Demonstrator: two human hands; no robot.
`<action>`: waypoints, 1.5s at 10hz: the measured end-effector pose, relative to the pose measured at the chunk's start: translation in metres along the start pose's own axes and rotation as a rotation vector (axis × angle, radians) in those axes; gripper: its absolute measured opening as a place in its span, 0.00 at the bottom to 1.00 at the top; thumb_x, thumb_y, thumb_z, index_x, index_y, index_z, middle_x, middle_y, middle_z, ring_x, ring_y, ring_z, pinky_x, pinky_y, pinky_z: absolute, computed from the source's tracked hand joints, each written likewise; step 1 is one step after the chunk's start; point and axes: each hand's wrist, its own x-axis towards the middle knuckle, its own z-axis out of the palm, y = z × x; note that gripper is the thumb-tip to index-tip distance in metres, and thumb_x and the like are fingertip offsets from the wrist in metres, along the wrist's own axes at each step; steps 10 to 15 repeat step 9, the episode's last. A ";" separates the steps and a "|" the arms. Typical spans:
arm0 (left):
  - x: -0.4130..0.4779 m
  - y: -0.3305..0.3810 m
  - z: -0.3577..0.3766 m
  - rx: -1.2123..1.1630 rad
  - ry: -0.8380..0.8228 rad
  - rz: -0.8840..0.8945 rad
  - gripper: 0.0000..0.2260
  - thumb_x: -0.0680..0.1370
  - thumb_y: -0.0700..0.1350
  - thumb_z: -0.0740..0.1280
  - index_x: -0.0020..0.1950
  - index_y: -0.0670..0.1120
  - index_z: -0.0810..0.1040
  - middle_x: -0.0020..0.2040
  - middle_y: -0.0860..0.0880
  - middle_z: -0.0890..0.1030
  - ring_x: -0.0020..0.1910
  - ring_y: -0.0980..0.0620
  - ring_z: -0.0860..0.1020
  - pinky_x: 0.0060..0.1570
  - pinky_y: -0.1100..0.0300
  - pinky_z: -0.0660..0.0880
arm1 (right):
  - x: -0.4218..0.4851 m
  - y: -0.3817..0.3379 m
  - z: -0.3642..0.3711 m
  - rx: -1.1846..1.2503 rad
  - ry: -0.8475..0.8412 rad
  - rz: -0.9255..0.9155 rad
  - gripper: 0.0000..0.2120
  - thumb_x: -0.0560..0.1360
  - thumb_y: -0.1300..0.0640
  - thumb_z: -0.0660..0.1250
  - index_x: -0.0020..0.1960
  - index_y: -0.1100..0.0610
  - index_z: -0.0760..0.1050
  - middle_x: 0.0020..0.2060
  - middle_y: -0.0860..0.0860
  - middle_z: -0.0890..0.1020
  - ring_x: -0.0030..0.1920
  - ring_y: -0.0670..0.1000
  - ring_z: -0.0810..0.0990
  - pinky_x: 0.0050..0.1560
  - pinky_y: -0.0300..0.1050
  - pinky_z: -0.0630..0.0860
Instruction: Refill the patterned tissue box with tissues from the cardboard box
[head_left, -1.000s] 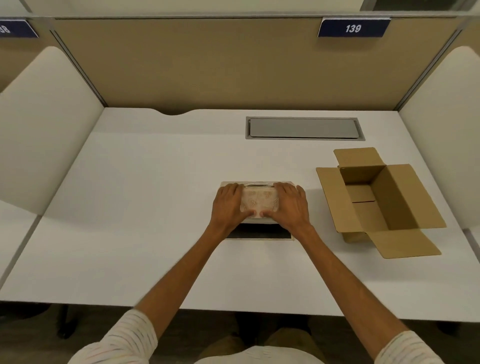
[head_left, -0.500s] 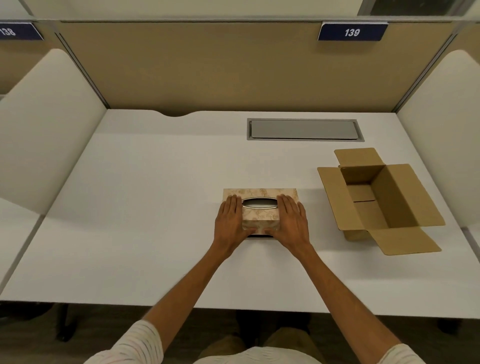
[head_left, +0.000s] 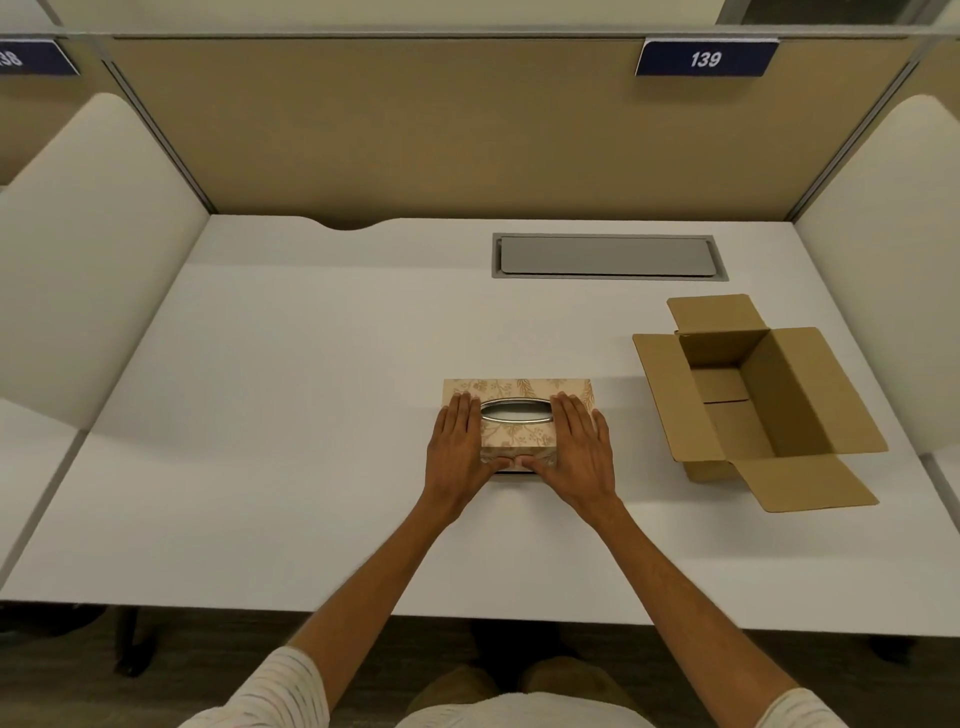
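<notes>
The patterned tissue box, beige with a leaf print and a silver oval slot on top, stands on the white desk in front of me. My left hand lies flat on its left end and my right hand on its right end, thumbs touching its near side. Both hands hold the box. A thin dark strip shows under its near edge. The open cardboard box sits to the right, flaps spread; I see only bare cardboard inside.
A grey cable hatch is set into the desk at the back. Beige partition walls and white side panels close off the desk on three sides. A sign reading 139 hangs above.
The patterned box has come down over the dark base until only a thin strip shows. My hands have flattened on its top ends.
</notes>
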 end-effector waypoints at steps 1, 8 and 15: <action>0.000 -0.001 0.004 0.010 0.006 0.006 0.49 0.71 0.70 0.65 0.79 0.38 0.56 0.79 0.39 0.58 0.80 0.43 0.56 0.80 0.51 0.53 | -0.002 0.000 0.003 0.018 0.004 -0.003 0.52 0.67 0.24 0.53 0.77 0.61 0.55 0.76 0.56 0.62 0.77 0.54 0.57 0.78 0.56 0.50; -0.002 0.002 0.017 0.031 -0.009 -0.007 0.35 0.80 0.58 0.52 0.80 0.40 0.48 0.81 0.42 0.49 0.81 0.46 0.47 0.81 0.48 0.46 | -0.001 0.000 0.014 0.025 0.005 0.052 0.38 0.78 0.36 0.49 0.78 0.59 0.49 0.78 0.55 0.55 0.78 0.52 0.50 0.78 0.57 0.46; -0.002 0.004 0.022 -0.009 0.038 -0.033 0.34 0.82 0.59 0.52 0.80 0.41 0.47 0.82 0.43 0.49 0.81 0.48 0.46 0.81 0.48 0.46 | -0.001 0.000 0.021 0.045 0.044 0.058 0.35 0.79 0.38 0.48 0.78 0.59 0.50 0.78 0.55 0.55 0.78 0.51 0.50 0.78 0.56 0.46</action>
